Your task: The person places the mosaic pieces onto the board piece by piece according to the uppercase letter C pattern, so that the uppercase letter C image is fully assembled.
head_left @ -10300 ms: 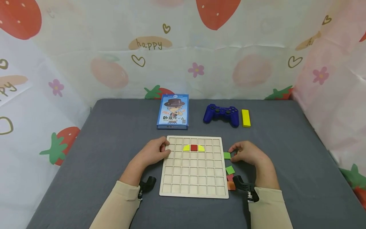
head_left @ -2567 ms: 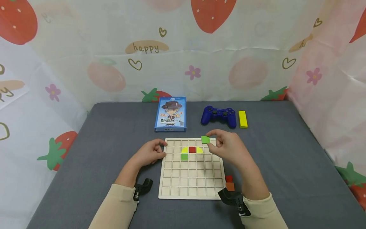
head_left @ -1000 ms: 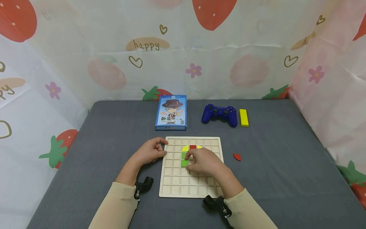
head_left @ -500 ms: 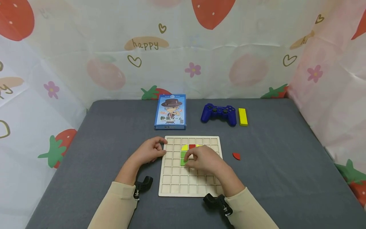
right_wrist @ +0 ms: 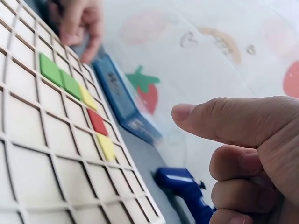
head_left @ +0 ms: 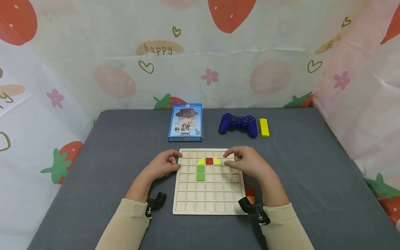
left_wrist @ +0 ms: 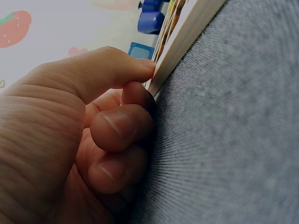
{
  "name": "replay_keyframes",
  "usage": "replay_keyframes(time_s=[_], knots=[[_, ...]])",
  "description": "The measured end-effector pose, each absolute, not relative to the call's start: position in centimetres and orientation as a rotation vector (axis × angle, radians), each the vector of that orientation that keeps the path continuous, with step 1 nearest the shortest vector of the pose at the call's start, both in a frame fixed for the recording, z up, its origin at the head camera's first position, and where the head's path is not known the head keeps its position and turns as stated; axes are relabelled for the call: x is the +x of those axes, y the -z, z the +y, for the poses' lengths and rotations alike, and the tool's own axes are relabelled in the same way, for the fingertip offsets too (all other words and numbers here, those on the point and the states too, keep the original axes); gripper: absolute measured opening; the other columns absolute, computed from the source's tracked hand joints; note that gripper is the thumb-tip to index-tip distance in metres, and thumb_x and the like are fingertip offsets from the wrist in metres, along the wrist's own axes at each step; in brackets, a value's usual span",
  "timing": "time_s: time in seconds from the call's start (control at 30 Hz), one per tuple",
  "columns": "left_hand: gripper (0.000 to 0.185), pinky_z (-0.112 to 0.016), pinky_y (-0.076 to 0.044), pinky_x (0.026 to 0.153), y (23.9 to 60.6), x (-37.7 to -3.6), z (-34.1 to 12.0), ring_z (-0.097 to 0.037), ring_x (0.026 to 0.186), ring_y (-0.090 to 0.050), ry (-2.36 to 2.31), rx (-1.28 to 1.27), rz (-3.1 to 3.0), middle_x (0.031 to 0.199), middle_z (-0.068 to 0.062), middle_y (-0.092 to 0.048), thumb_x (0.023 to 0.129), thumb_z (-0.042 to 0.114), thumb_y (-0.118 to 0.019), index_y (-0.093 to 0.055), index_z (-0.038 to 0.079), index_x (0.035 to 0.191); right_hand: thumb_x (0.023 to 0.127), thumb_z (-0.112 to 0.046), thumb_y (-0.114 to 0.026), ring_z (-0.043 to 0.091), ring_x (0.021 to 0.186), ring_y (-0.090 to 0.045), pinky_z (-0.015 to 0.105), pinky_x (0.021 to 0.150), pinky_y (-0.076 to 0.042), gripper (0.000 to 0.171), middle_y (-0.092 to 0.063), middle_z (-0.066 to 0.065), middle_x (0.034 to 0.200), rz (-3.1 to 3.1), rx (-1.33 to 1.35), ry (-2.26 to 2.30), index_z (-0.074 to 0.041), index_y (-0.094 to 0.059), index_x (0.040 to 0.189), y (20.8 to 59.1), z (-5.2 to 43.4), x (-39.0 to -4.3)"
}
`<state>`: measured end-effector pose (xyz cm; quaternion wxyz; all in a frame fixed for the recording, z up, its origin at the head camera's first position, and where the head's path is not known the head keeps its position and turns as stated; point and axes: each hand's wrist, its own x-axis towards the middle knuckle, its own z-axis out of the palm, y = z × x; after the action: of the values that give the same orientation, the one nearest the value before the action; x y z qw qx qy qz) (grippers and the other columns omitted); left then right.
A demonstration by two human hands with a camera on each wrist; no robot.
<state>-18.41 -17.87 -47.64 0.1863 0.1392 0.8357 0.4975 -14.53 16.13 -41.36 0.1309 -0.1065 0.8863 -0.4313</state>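
Observation:
A wooden grid board (head_left: 208,194) lies on the grey table. In its upper rows sit a red square (head_left: 209,160) between two yellow quarter pieces (head_left: 201,161), and below them two green squares (head_left: 201,173) in one column. My left hand (head_left: 175,161) holds the board's left edge, thumb on top and fingers curled against the side (left_wrist: 135,79). My right hand (head_left: 228,158) hovers over the board's upper right with fingers loosely curled and thumb out (right_wrist: 219,140); nothing shows in it. The green squares (right_wrist: 58,77) and red square (right_wrist: 97,121) also show in the right wrist view.
A red piece (head_left: 249,192) and an orange piece (head_left: 251,199) lie by the board's lower right corner. At the back stand a blue card box (head_left: 185,122), a blue game controller (head_left: 238,124) and a yellow block (head_left: 264,127). Strawberry-print cloth walls enclose the table.
My right hand has left the second green square in the board under the first and has lifted away to the board's upper right. The left hand has stayed on the edge.

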Motion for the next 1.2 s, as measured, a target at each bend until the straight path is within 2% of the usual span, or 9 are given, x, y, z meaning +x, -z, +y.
replay_keyframes(time_s=[0.37,0.83,1.07,1.2], knots=[[0.038,-0.03,-0.034,0.044,47.5,-18.3,-17.9,-0.015,0.043,-0.041,-1.398,0.39,2.359,0.064,-0.003,-0.054,0.094,0.01,-0.071,-0.059,0.001,0.129,0.098,-0.017,-0.07,0.015,0.047,-0.027,0.031,0.049,-0.031,0.032,-0.039,0.0,0.065,2.51,-0.227,1.297,-0.003,-0.065,0.127,41.2,20.2,-14.7],[0.039,-0.03,-0.033,0.043,47.5,-18.4,-17.8,-0.015,0.043,-0.04,-1.396,0.375,2.355,0.064,-0.002,-0.054,0.095,0.01,-0.071,-0.058,0.002,0.131,0.089,-0.012,-0.077,0.014,0.058,-0.038,0.03,0.058,-0.032,0.032,-0.043,-0.002,0.063,2.481,-0.094,1.144,0.001,-0.068,0.117,42.6,24.4,-14.8],[0.038,-0.03,-0.033,0.043,47.6,-18.5,-17.9,-0.015,0.043,-0.04,-1.387,0.388,2.362,0.064,-0.002,-0.054,0.095,0.01,-0.071,-0.058,0.002,0.131,0.083,-0.001,-0.079,0.011,0.055,-0.037,0.027,0.052,-0.031,0.035,-0.046,-0.002,0.065,2.34,-0.006,1.173,0.005,-0.062,0.113,43.2,25.6,-14.6],[0.039,-0.03,-0.033,0.043,47.7,-18.4,-17.8,-0.014,0.043,-0.041,-1.387,0.393,2.363,0.064,-0.002,-0.054,0.095,0.01,-0.071,-0.058,0.002,0.131,0.083,-0.001,-0.079,0.01,0.052,-0.036,0.026,0.05,-0.03,0.032,-0.047,-0.002,0.065,2.325,0.055,1.132,0.001,-0.062,0.111,43.4,25.7,-14.5]])
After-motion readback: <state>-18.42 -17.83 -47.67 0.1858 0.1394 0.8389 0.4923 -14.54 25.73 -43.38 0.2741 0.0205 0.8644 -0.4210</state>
